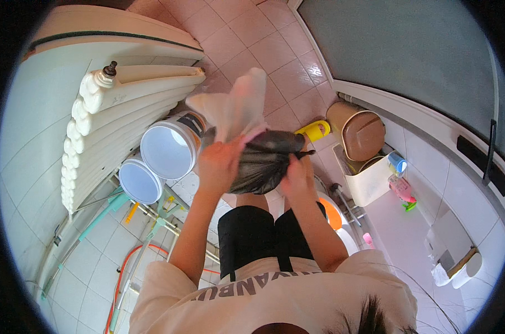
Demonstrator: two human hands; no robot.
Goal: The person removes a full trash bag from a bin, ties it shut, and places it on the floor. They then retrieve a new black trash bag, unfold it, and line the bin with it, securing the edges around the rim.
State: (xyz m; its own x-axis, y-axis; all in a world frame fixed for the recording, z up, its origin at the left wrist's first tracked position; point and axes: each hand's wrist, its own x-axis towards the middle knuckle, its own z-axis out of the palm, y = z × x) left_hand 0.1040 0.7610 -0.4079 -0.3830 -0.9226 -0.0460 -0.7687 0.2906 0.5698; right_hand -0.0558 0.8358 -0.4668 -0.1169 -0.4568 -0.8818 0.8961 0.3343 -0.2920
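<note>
A black plastic bag [260, 163] spreads between my two hands, in front of my knees. My left hand [221, 167] grips its left side together with a pinkish-white translucent plastic bag [240, 102] that stands up beyond the fingers. On the right, my right hand [295, 175] pinches the black bag near a twisted end; this hand is slightly blurred. What the black bag may hold is hidden.
Two white buckets [168, 150] stand at left beside a white radiator [139, 96]. A brown bin [363, 133], a pink spray bottle [401, 190] and a white ledge [396, 221] are at right. A yellow slipper [315, 130] rests on the tiled floor [256, 33].
</note>
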